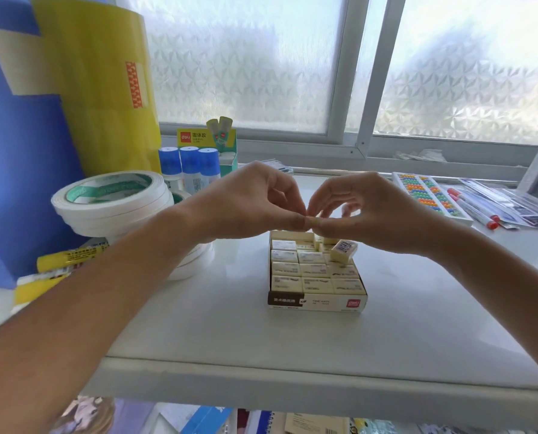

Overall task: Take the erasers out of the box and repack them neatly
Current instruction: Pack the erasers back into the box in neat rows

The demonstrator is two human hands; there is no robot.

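An open eraser box (pixel 316 303) with a brown and white front label sits mid-shelf. Cream erasers (pixel 316 272) fill it in tidy rows toward the front. At the back right, one eraser (pixel 344 251) lies tilted on top of the others. Both of my hands hover just above the back of the box. My left hand (pixel 255 202) has thumb and forefinger pinched together. My right hand (pixel 374 211) is curled, and its fingertips touch the left hand's tips. I cannot make out anything between the fingertips. The hands hide the back row of the box.
A stack of white tape rolls (pixel 111 202) stands left of the box, with blue-capped glue bottles (pixel 188 164) behind it. Yellow and blue paper rolls (pixel 98 89) rise at far left. A colourful bead tray (pixel 430 195) and markers (pixel 474 208) lie right. The shelf edge (pixel 292 374) runs in front.
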